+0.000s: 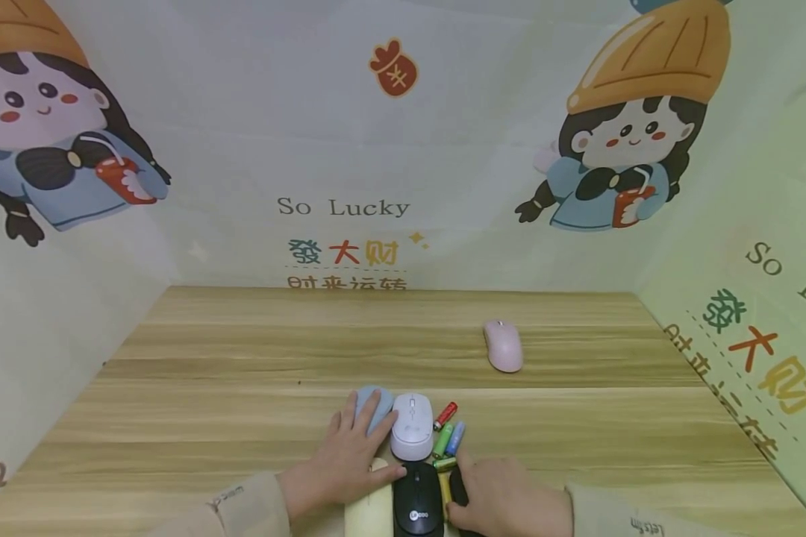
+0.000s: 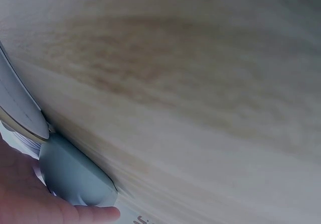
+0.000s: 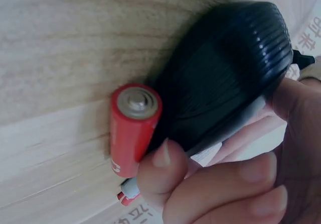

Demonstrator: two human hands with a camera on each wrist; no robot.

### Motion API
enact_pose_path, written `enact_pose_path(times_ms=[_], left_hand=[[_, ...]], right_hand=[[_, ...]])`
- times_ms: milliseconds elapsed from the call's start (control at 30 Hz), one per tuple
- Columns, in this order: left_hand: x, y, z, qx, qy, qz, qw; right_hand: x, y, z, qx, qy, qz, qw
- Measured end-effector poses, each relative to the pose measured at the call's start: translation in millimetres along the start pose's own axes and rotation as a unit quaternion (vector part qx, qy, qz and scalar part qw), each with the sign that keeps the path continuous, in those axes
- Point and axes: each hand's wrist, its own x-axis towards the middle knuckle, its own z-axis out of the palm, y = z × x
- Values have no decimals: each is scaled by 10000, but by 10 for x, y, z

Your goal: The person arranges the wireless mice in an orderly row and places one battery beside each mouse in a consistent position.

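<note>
My left hand [image 1: 342,459] lies spread over a group of computer mice. Its fingers rest on a blue mouse [image 1: 383,407] and reach the edge of a white mouse [image 1: 413,426]; the thumb extends across a pale yellow mouse [image 1: 368,511] to a black mouse [image 1: 418,496] with a logo. My right hand [image 1: 504,488] holds a second black mouse [image 3: 225,73] between thumb and index finger, the other fingers curled. Against that index fingertip and the mouse is a red battery [image 3: 129,138], hidden by the hand in the head view. A yellow battery [image 1: 445,488] lies between the two black mice.
Beside the white mouse lie a red battery [image 1: 446,415], a green battery [image 1: 443,440] and a blue battery [image 1: 455,438]. Another green battery [image 1: 445,464] lies crosswise below them. Farther back stands a pink mouse [image 1: 504,347] on the wooden table [image 1: 242,358]. Printed cloth [image 1: 242,134] walls surround it.
</note>
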Motion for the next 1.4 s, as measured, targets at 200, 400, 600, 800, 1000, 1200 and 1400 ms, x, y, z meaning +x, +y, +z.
enact_pose_path(times_ms=[200,400,600,800,1000,1200,1400], left_hand=[[4,-26,17,-71,-64,19,10000],[1,-40,21,-25,5,7,10000],[7,-59,9,-3,0,103,9999],[4,-45,-5,56,-61,134,9999],[1,-40,1,75,29,125,9999],[4,-41,-11,113,-10,98,9999],[-5,-17,-18,55,-122,87,9999]], right_hand=[[59,3,-78,-4,-231,25,9997],[203,-8,-362,4,149,-192,9997],[658,13,-649,-293,296,-49,9991],[1135,66,-767,100,-87,186,9997],[1531,111,-714,458,454,516,9966],[1799,162,-616,560,773,806,9922],[1891,155,-526,584,889,1060,9887]])
